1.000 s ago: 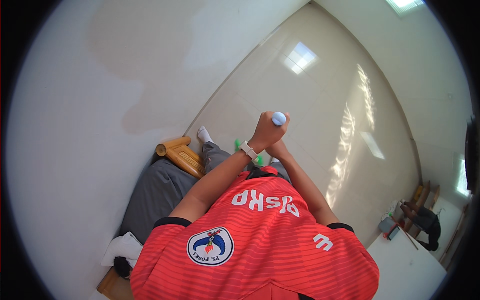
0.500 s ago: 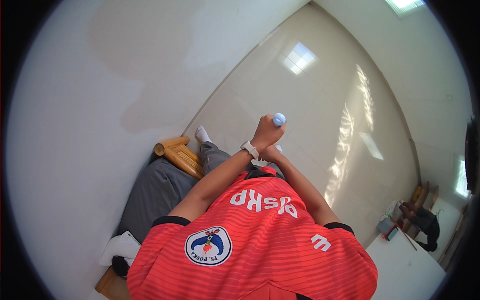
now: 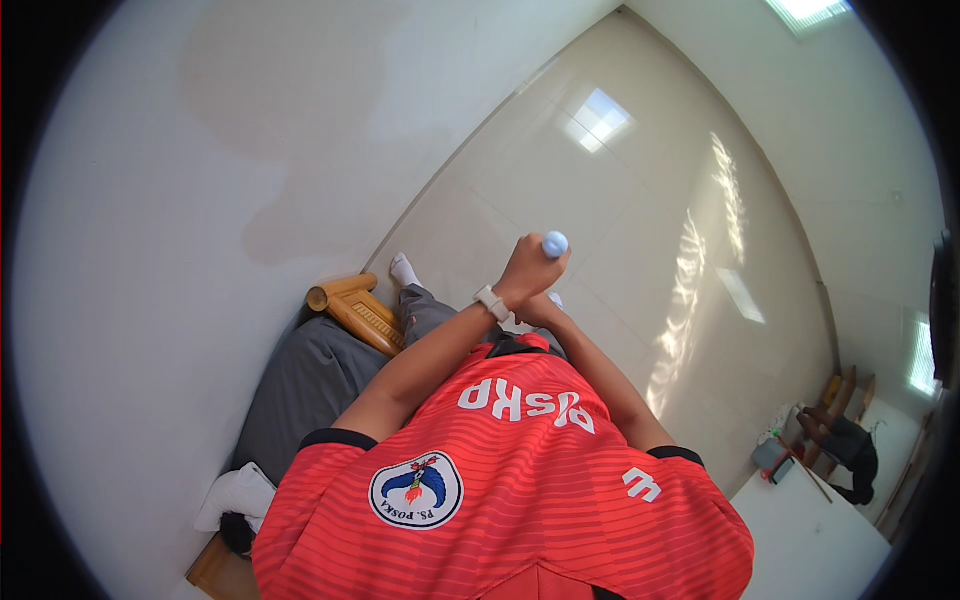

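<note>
My left hand [image 3: 530,270], with a pale watch on its wrist, is closed round a light-blue round-ended object [image 3: 555,245]. Only the smooth, rounded tip of that object sticks out past the thumb side of the fist; the rest is hidden by the hand, so its kind does not show. Close behind the left wrist is my right hand [image 3: 542,310], partly covered by it. The right fingers are mostly hidden, and I cannot tell whether they hold anything. Both hands are in front of my body, over my lap.
A wooden armrest [image 3: 365,312] and a dark grey cushion [image 3: 310,385] lie to my left, beside the pale wall [image 3: 200,280]. White cloth [image 3: 238,495] lies at lower left. Shiny floor tiles [image 3: 580,190] stretch ahead. At lower right is a white surface [image 3: 800,530] with a grey item [image 3: 770,455].
The light-blue tip has tilted and shifted slightly down and left with my left hand. The grip stays closed, and the right hand is nearly still.
</note>
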Demonstrator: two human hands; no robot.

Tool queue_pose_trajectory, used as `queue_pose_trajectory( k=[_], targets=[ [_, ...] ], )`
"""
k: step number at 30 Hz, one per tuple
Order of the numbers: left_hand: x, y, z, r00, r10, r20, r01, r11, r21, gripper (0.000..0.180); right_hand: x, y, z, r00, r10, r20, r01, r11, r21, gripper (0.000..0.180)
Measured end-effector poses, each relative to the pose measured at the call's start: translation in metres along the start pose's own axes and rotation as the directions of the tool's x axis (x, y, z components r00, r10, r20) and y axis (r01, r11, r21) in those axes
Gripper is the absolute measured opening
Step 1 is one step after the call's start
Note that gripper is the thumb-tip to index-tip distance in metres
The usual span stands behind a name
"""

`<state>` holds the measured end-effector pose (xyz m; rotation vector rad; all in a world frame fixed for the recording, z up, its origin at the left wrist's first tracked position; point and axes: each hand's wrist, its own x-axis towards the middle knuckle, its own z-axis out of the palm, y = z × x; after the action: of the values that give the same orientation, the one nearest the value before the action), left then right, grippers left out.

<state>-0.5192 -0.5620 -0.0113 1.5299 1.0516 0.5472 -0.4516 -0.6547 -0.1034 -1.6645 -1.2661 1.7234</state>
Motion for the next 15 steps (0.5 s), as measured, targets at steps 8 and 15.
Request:
queue_pose_trajectory(
  k=[8,15],
  targets=[
    [-0.027,0.001,-0.010,0.897,0.415,0.154,-0.395,0.907,-0.147,0.037,0.003,0.029,-0.029,0.866,-0.269,-0.422,0.215,0.961,-0.172,0.018],
    [-0.014,-0.001,-0.010,0.820,0.555,0.139,-0.534,0.830,-0.162,0.039,0.019,0.030,-0.044,0.701,-0.358,-0.616,0.099,0.905,-0.414,0.028]
  ],
)
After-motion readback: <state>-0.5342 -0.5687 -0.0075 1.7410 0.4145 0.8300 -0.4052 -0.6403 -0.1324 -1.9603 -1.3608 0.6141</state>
